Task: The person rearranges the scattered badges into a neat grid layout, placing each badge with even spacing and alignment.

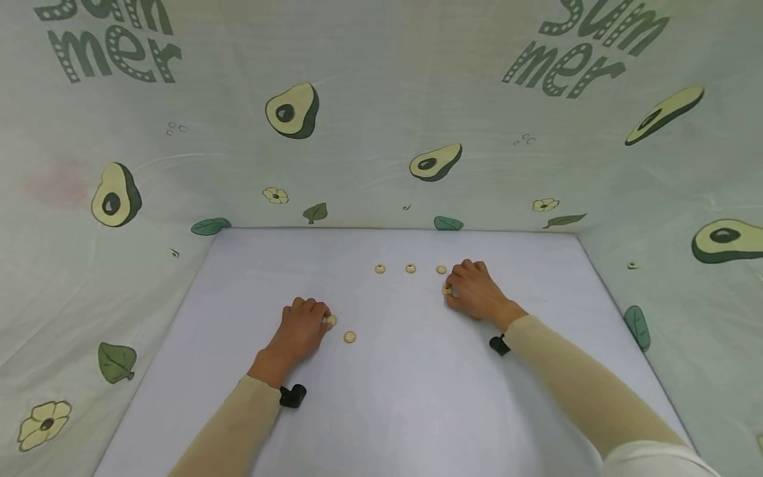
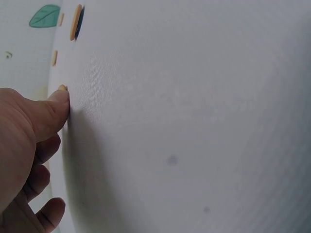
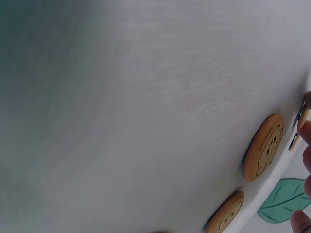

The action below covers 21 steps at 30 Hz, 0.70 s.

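Near the middle left of the white table, my left hand [image 1: 300, 331] pinches a small round wooden button [image 1: 332, 320] between thumb and finger. In the left wrist view, the edge of that button [image 2: 63, 87] shows past the thumb tip. A loose button [image 1: 350, 336] lies just right of this hand. On the right, my right hand [image 1: 477, 290] pinches another button [image 1: 448, 290] at the tabletop. In the right wrist view only fingertips show at the edge, around a button [image 3: 303, 117]. Engraved lines and dark holes mark a nearer button [image 3: 264, 147].
Three buttons lie in a row toward the back: a left one [image 1: 380, 268], a middle one [image 1: 410, 268] and a right one [image 1: 441, 269] beside my right hand. A printed cloth [image 1: 363, 112] with avocados hangs behind the white tabletop [image 1: 393, 411].
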Available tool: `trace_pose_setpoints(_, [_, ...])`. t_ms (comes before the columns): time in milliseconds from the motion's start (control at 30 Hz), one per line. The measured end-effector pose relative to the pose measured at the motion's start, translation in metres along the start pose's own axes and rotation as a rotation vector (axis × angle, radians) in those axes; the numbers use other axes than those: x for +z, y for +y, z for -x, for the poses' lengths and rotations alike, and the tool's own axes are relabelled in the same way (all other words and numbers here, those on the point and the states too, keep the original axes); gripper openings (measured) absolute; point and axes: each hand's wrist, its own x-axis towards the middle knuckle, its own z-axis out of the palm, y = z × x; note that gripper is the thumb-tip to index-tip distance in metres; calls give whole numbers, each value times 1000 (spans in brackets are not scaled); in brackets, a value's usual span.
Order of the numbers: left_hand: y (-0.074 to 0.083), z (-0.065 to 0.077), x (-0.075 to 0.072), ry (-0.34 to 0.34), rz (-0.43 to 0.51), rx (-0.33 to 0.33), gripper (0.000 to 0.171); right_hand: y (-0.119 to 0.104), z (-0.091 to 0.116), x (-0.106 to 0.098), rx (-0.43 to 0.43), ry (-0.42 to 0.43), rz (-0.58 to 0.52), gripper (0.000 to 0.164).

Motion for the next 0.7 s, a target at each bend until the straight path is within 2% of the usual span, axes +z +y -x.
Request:
trace_pose_setpoints(167, [-1, 0, 1, 7, -2, 11, 19, -1, 0, 1, 26, -14, 7, 23])
trace_pose_setpoints(700, [-1, 0, 0, -1, -12, 6, 20, 0, 1, 2, 12, 4, 0, 23])
